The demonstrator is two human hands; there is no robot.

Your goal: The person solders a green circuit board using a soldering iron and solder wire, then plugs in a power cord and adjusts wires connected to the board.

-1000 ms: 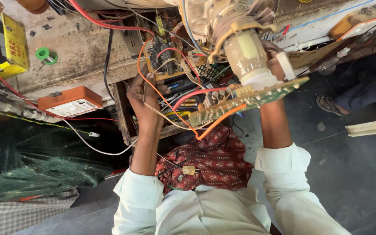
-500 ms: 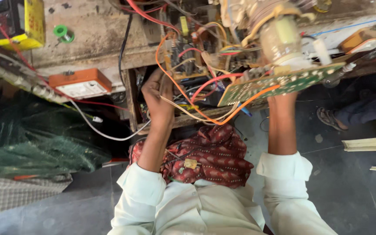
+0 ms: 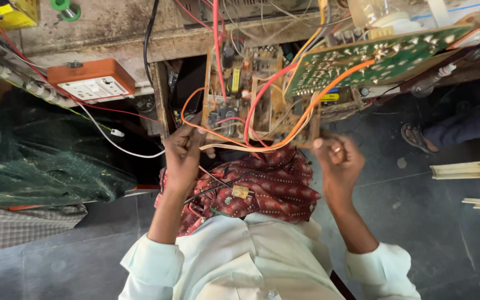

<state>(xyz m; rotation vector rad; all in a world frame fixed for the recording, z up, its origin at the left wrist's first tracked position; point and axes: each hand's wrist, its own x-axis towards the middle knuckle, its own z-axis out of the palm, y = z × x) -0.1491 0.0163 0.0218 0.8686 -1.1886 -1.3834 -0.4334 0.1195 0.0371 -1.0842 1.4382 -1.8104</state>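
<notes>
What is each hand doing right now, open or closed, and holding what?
Left hand: closed, gripping the left edge of the brown circuit board.
Right hand: closed on the board's right edge, by the orange wires.

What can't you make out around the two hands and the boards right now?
- Left hand, head view: fingertips curled under the brown circuit board; the grip is hidden.
- Right hand: what it pinches is hidden by its own fingers and the orange wires.
- Green circuit board: far side cut off by the top edge.
- Brown board's parts: too small to identify.
- Person's foot at right: body out of frame.
</notes>
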